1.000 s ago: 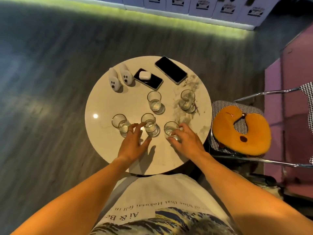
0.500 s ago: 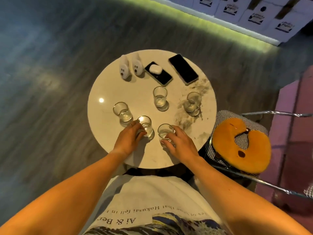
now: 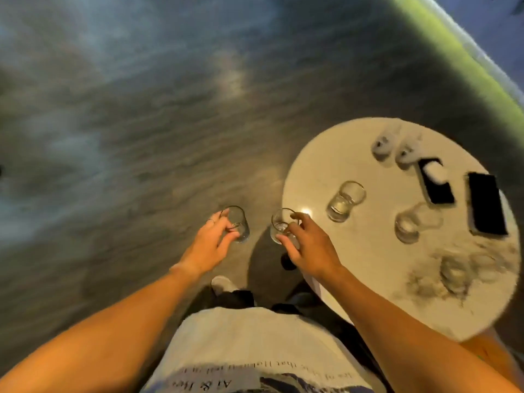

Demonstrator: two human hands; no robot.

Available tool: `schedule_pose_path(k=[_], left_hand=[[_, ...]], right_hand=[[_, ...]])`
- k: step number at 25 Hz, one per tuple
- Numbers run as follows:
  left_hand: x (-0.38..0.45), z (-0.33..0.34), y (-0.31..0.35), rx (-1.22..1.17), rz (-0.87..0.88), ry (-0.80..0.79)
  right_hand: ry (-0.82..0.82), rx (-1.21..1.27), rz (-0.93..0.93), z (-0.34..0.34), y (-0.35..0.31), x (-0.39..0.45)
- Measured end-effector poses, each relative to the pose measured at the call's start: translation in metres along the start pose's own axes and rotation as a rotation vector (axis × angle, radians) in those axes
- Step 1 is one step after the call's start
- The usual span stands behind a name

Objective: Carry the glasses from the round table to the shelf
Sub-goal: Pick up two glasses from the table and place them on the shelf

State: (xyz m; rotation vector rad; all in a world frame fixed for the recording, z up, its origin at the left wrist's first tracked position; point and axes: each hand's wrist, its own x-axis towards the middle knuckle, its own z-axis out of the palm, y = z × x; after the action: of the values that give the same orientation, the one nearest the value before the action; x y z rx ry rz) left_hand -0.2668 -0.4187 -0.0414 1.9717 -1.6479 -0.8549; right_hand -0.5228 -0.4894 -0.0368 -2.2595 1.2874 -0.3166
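Holding one clear glass in the left hand and another glass in the right hand, a person stands beside the round table, both glasses over the floor; three glasses remain on it.

Dark floor, green-lit edge

A dark grey streaked wooden floor is seen, blurred; a glowing yellow-green light strip is set along its upper-right edge beneath a pale wall.
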Motion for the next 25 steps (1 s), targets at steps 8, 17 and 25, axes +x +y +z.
schedule_pose_path(k=[8,17,25], left_hand=[[0.032,-0.238,-0.100,0.123,-0.074,0.379],[0.076,-0.522,-0.112,0.208,-0.120,0.721],[0.100,-0.675,-0.123,0.276,-0.339,0.788]], right_hand=[[0.046,0.012,-0.428,-0.009,-0.197,0.238],[0.029,0.038,-0.701,-0.070,-0.436,0.451],[0.007,0.039,-0.906,-0.109,-0.583,0.587]])
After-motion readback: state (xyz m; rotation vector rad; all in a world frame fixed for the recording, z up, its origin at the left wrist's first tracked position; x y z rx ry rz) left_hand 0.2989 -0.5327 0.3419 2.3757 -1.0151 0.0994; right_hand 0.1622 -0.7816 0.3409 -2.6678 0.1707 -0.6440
